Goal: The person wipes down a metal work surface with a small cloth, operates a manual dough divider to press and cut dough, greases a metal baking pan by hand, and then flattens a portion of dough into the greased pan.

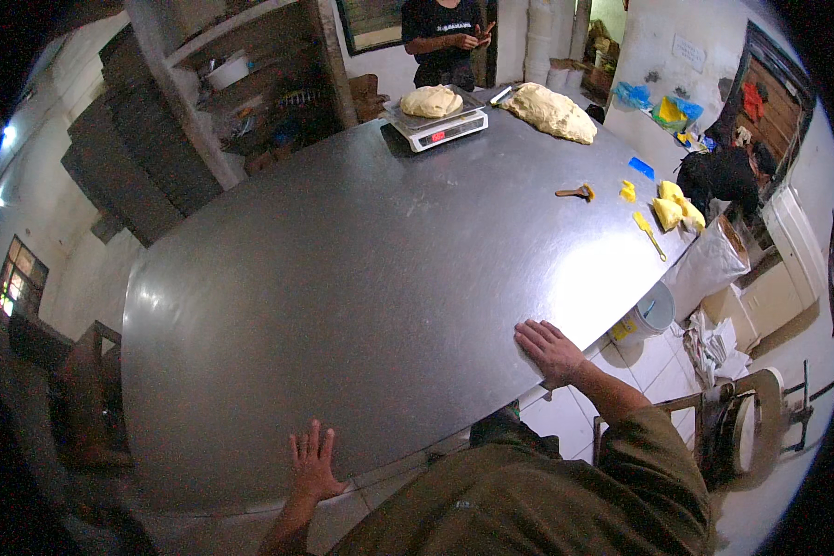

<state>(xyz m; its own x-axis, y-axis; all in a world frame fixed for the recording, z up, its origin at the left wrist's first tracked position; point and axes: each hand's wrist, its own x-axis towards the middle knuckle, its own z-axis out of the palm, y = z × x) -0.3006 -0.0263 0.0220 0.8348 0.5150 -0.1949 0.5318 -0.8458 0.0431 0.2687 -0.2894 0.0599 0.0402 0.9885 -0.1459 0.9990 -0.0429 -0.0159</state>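
Observation:
My left hand (316, 466) rests at the near left edge of a metal-topped table (343, 269), its fingers spread and nothing in it. Flat on the near right edge lies my right hand (549, 353), fingers stretched out and also holding nothing. At the far side, a lump of dough (432, 101) sits on the tray of a white scale (448, 132). To its right, a much larger mass of dough (551, 112) lies directly on the tabletop. Both lumps are far from my hands.
Along the right edge lie a yellow spatula (650, 235), a wooden-handled brush (576, 193), a blue scraper (641, 168) and yellow bundles (676, 208). Beside that edge stand a bucket (646, 317) and a white sack (709, 263). A person (443, 42) stands beyond the far side.

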